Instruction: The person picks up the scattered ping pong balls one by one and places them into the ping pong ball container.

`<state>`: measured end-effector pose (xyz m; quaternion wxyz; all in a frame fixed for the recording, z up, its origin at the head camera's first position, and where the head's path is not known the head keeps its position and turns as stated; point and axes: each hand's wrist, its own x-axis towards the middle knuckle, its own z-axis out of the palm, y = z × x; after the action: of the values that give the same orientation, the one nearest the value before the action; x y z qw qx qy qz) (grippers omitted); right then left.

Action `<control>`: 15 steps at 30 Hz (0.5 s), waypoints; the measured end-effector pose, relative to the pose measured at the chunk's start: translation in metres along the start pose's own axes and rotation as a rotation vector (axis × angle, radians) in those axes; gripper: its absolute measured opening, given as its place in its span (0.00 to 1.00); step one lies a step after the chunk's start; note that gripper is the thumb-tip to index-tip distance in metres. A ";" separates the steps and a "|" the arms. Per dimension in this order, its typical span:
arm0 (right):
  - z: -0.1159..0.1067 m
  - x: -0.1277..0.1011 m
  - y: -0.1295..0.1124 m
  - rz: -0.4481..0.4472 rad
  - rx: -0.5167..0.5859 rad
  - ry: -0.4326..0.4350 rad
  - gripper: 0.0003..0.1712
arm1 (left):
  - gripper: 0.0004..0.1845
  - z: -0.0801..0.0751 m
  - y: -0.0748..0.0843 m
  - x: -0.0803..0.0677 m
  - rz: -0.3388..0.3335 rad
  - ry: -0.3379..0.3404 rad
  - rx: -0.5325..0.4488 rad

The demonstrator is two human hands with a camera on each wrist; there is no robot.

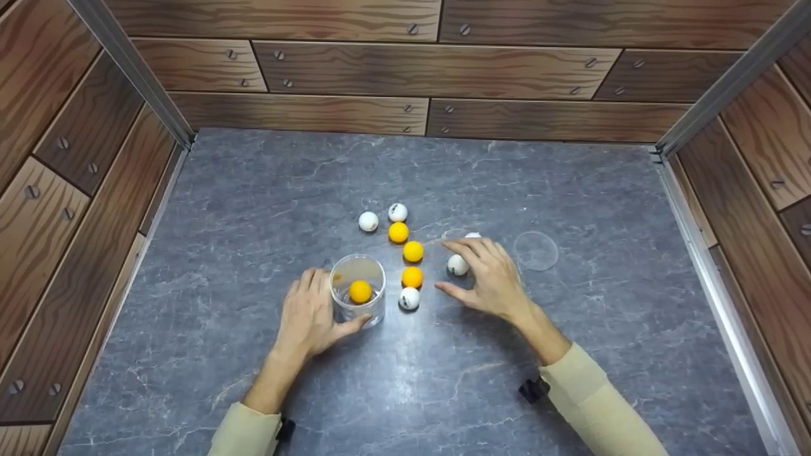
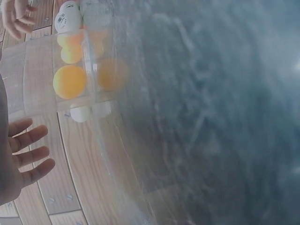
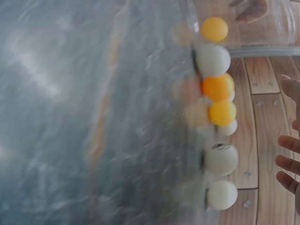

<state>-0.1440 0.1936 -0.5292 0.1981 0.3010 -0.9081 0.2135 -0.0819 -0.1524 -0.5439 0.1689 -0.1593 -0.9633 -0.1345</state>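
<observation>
My left hand point(image 1: 308, 313) holds a clear plastic cup point(image 1: 378, 310) that stands upright on the table, its thumb along the near side. Inside the cup lies one orange ping-pong ball point(image 1: 360, 291). To the right of the cup, my right hand point(image 1: 491, 278) hovers with thumb and fingers spread and nothing between them. A white ping-pong ball point(image 1: 457, 265) sits partly under that hand; another white ball point(image 1: 473, 235) is mostly hidden behind its fingers. Between the hands runs a line of orange balls point(image 1: 413, 251), with a white ball point(image 1: 409, 298) at its near end.
Two white balls, one of them alone point(image 1: 368, 221), lie at the far end of the line. A clear round disc point(image 1: 536, 251) rests flat on the table point(image 1: 602, 209) right of my right hand. Wood-patterned walls point(image 1: 437, 69) enclose the back and sides.
</observation>
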 end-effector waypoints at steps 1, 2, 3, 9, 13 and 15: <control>0.002 -0.002 0.002 0.010 -0.006 -0.004 0.41 | 0.53 0.000 0.000 0.000 0.004 0.005 -0.003; 0.003 -0.003 0.004 0.021 -0.012 -0.010 0.41 | 0.52 0.001 -0.001 0.000 0.008 0.010 -0.007; 0.004 -0.005 0.006 0.031 -0.016 -0.015 0.41 | 0.52 0.001 -0.001 0.000 0.010 0.013 -0.010; 0.010 -0.012 0.015 0.088 -0.027 -0.046 0.40 | 0.50 0.003 -0.002 0.000 0.011 0.011 -0.023; 0.014 -0.014 0.019 0.111 -0.041 -0.067 0.39 | 0.50 0.003 -0.002 0.000 0.008 0.007 -0.024; 0.016 -0.015 0.021 0.120 -0.053 -0.069 0.39 | 0.50 0.003 -0.002 0.000 0.008 0.008 -0.023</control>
<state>-0.1497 0.2076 -0.5553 0.1613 0.2480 -0.9361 0.1904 -0.0831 -0.1533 -0.5475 0.1716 -0.1645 -0.9604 -0.1454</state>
